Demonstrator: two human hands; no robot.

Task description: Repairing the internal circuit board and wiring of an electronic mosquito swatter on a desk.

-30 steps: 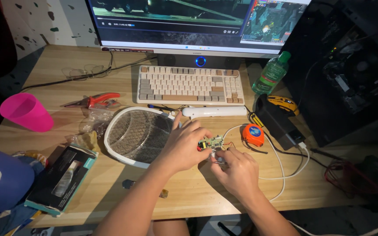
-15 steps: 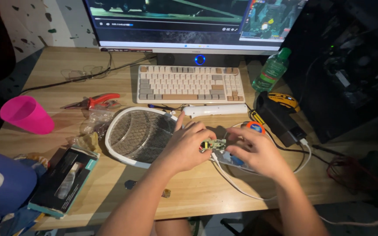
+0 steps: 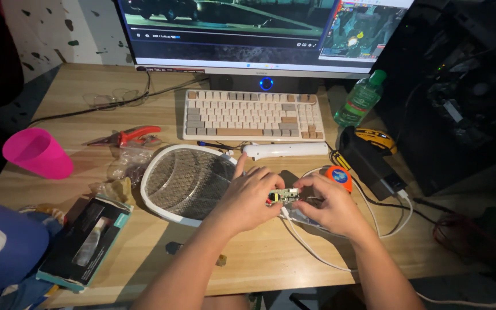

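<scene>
My left hand and my right hand meet at the middle of the wooden desk and pinch a small green circuit board between their fingertips. Just left of the hands lies a white racket-shaped electric swatter head with a dark mesh. The swatter's white handle lies detached behind the hands. A white cable runs under my right hand. An orange tape measure sits just past my right fingers.
A beige keyboard and monitor stand at the back. A pink cup, red pliers, plastic bags and a dark box lie left. A green bottle, black charger and open computer case are right.
My right hand moved up from the desk's front edge to the circuit board, and now both hands hold it. The camera tilted slightly; the left hand stayed in place.
</scene>
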